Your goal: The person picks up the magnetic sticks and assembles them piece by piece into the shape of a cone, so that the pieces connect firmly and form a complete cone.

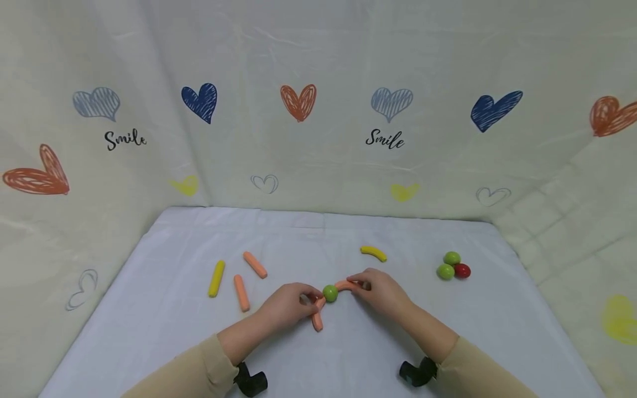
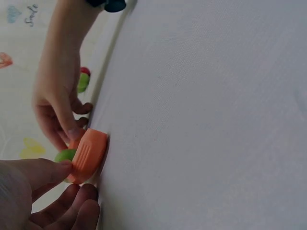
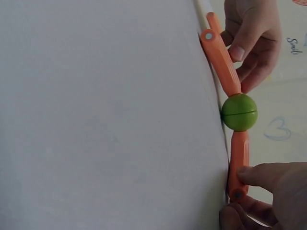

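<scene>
Between my two hands sits a green ball (image 1: 330, 293) with a seam round it, close over the white tabletop. My left hand (image 1: 291, 303) pinches an orange magnetic rod (image 3: 221, 62) whose end meets the ball. A further orange rod (image 1: 317, 322) lies just in front of that hand. On the other side, my right hand (image 1: 382, 292) pinches a curved orange magnetic rod (image 1: 343, 285) between thumb and fingers, and its end meets the ball too. Round silvery discs show at the outer ends of both pinched rods in the right wrist view.
Left of my hands lie a yellow rod (image 1: 216, 279) and two orange rods, one nearer (image 1: 241, 293) and one farther (image 1: 255, 265). A curved yellow rod (image 1: 374, 254) lies behind my right hand. Two green balls (image 1: 445, 271) and a red ball (image 1: 462, 271) cluster at the right.
</scene>
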A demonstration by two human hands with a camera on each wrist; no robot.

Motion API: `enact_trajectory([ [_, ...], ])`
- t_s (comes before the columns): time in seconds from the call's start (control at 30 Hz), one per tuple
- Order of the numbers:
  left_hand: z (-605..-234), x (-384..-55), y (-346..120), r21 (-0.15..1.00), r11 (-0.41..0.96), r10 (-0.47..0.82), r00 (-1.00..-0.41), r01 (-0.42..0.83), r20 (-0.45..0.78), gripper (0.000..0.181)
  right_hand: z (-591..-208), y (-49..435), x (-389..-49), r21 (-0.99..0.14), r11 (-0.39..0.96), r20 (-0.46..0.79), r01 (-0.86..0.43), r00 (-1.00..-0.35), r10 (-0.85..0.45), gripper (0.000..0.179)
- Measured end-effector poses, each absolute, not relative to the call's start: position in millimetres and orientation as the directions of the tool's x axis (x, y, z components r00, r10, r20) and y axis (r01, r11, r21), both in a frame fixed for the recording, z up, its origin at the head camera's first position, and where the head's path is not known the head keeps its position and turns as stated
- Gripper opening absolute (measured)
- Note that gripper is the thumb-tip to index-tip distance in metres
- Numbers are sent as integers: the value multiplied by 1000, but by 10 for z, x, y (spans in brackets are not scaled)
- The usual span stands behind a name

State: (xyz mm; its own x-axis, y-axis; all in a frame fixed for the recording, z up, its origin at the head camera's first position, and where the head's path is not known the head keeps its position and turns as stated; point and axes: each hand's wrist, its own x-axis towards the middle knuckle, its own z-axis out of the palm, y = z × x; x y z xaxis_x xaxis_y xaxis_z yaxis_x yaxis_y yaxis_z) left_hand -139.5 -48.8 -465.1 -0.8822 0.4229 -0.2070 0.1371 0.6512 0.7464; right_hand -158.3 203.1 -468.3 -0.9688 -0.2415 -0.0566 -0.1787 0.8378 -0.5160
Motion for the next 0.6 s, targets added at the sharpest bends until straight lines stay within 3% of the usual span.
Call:
enact_trajectory([
  [0.37, -4629, -1336, -516, 744, 648, 439, -877, 160, -194, 19, -4669, 2018, -1625, -536, 805, -19, -254, -950, -312, 21],
  [0.6, -4631, -1447, -559, 757, 642, 385, -905, 120, -183, 20, -4653, 2028, -1617, -541, 810, -36, -228, -955, -293, 25],
])
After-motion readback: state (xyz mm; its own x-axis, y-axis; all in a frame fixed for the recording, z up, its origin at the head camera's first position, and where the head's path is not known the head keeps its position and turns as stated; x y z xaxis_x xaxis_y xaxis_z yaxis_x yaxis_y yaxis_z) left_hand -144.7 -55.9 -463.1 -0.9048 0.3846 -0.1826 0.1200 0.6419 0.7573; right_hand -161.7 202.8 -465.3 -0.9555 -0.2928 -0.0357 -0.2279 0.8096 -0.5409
